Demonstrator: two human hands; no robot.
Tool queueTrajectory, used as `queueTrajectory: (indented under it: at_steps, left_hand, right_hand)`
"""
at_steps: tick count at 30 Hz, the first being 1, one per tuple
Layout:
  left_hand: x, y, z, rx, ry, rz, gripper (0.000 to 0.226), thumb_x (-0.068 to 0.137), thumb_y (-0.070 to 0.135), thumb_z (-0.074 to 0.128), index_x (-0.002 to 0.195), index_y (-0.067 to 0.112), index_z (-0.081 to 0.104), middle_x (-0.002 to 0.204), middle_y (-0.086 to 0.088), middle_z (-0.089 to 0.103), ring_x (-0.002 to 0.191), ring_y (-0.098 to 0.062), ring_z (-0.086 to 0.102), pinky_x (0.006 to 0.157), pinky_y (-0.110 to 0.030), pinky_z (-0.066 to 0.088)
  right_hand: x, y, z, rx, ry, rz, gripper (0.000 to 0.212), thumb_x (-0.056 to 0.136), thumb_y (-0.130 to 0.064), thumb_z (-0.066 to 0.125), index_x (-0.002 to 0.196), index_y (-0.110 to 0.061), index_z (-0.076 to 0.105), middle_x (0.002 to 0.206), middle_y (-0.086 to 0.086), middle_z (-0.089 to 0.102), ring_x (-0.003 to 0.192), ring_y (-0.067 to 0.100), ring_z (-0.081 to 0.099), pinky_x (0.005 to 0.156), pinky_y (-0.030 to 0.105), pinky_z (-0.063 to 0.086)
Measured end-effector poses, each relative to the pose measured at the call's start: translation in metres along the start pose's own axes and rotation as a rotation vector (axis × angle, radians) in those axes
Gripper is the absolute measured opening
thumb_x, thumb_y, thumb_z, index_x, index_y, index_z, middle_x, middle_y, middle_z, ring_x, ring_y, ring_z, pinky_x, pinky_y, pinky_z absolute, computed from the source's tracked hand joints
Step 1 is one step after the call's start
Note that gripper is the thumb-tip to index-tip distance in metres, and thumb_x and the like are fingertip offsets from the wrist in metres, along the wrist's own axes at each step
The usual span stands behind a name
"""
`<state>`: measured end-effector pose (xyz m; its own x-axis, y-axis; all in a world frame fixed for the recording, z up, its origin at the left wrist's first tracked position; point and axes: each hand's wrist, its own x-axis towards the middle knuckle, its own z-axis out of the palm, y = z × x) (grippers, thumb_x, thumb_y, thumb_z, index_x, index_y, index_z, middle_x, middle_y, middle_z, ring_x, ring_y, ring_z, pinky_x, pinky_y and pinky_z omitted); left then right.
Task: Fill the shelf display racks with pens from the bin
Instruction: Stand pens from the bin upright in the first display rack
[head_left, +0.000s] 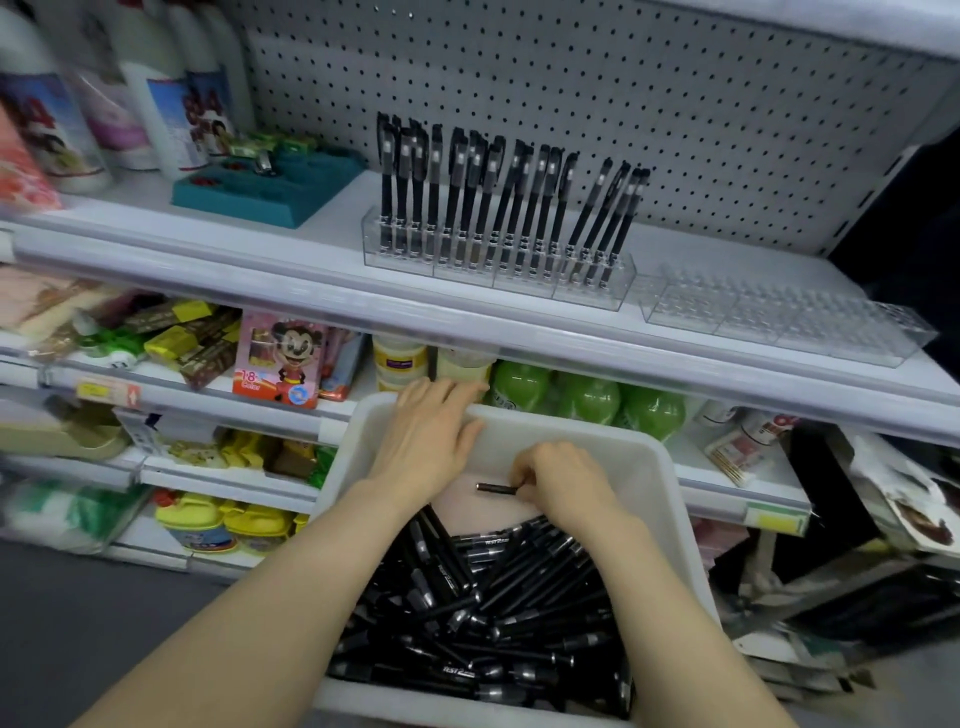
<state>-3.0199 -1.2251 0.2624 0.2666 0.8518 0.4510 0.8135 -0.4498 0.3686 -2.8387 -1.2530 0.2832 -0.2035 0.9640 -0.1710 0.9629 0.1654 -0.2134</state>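
Head view showed 1 rack (498, 270) nearly full, the other (779, 322) empty, right hand (566, 483) pinching a pen (496, 488), left hand (426, 436) flat on the bin (670, 499).

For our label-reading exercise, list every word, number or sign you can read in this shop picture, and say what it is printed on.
"18 Color": pink cartoon box on the lower shelf.
"84": white bottles, top shelf left; smaller print blurred.
"TEST" followed by unclear characters: pens in the bin.
Price tags on shelf edges: too blurred.
Jars and green bottles: unreadable.
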Motion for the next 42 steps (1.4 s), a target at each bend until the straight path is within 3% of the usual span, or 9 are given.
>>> queueTrajectory:
  at_steps: [6,11,15,21,24,29,32,37,42]
  left_hand:
    - [0.005,0.018,-0.014,0.02,0.096,0.177,0.031,0.098,0.038,0.043,0.098,0.02,0.068,0.094,0.003,0.06,0.097,-0.022,0.047,0.083,-0.035,0.042]
    - [0.009,0.025,-0.019,0.09,0.098,0.19,0.038,0.096,0.043,0.041,0.08,0.019,0.066,0.075,0.003,0.061,0.078,-0.023,0.051,0.067,-0.037,0.046]
    - [0.019,0.024,-0.034,-0.095,0.135,0.07,0.044,0.097,0.045,0.034,0.078,0.018,0.062,0.077,0.004,0.062,0.079,-0.019,0.047,0.07,-0.034,0.039]
    - [0.043,0.028,-0.05,-0.328,0.159,-0.039,0.029,0.099,0.035,0.044,0.089,0.016,0.064,0.083,0.006,0.062,0.083,-0.018,0.047,0.069,-0.031,0.029]
    - [0.053,0.034,-0.052,-0.353,0.132,-0.055,0.018,0.099,0.029,0.05,0.094,0.02,0.065,0.084,0.009,0.061,0.088,-0.016,0.047,0.07,-0.029,0.03]
    - [0.077,0.036,-0.066,-0.33,0.134,-0.04,0.016,0.099,0.03,0.05,0.095,0.023,0.064,0.085,0.01,0.06,0.092,-0.014,0.046,0.073,-0.03,0.036]
    - [0.096,0.024,-0.074,-0.168,0.171,0.005,0.028,0.099,0.033,0.048,0.119,0.021,0.064,0.112,0.008,0.059,0.109,-0.013,0.044,0.085,-0.023,0.034]
    - [0.121,-0.009,-0.074,0.165,0.173,0.0,0.045,0.096,0.024,0.057,0.14,0.013,0.049,0.14,-0.005,0.048,0.132,-0.024,0.037,0.108,-0.039,0.037]
    - [0.125,-0.022,-0.066,0.196,0.198,0.02,0.05,0.087,0.005,0.064,0.135,0.015,0.053,0.13,-0.003,0.053,0.119,-0.025,0.044,0.097,-0.038,0.045]
  right_hand:
    - [-0.007,-0.005,-0.032,0.457,0.234,-0.105,0.008,0.081,-0.016,0.075,0.087,-0.022,0.075,0.068,-0.021,0.061,0.061,-0.007,0.053,0.061,0.007,0.037]
    - [-0.008,0.0,-0.056,0.478,0.254,-0.14,0.005,0.083,-0.022,0.075,0.086,-0.025,0.074,0.079,-0.012,0.07,0.075,0.0,0.058,0.069,0.014,0.042]
    - [-0.011,0.012,-0.075,0.513,0.338,-0.08,0.015,0.083,-0.042,0.073,0.082,-0.027,0.073,0.074,-0.016,0.069,0.07,-0.005,0.059,0.065,0.011,0.042]
    - [-0.002,-0.002,-0.1,1.586,0.413,0.062,0.016,0.079,-0.003,0.075,0.092,-0.008,0.066,0.071,0.004,0.07,0.068,0.016,0.065,0.059,0.018,0.053]
    - [0.008,-0.018,-0.106,1.834,0.442,0.016,0.028,0.083,0.002,0.069,0.109,-0.001,0.06,0.076,0.007,0.071,0.07,0.014,0.068,0.064,0.018,0.056]
    - [0.023,-0.035,-0.123,1.498,0.516,0.012,0.007,0.087,-0.008,0.07,0.093,-0.008,0.068,0.078,0.005,0.071,0.073,0.012,0.068,0.065,0.021,0.054]
    - [0.038,-0.036,-0.149,1.341,0.624,-0.046,0.005,0.089,-0.008,0.067,0.088,-0.013,0.067,0.076,0.004,0.071,0.071,0.013,0.067,0.067,0.023,0.055]
    - [0.07,-0.043,-0.19,0.924,0.841,-0.062,0.01,0.092,-0.017,0.065,0.083,-0.024,0.066,0.076,-0.001,0.072,0.073,0.014,0.071,0.072,0.028,0.06]
    - [0.111,-0.05,-0.191,0.697,0.836,-0.084,0.022,0.092,-0.025,0.065,0.108,-0.011,0.071,0.084,-0.001,0.072,0.081,0.017,0.071,0.08,0.04,0.059]
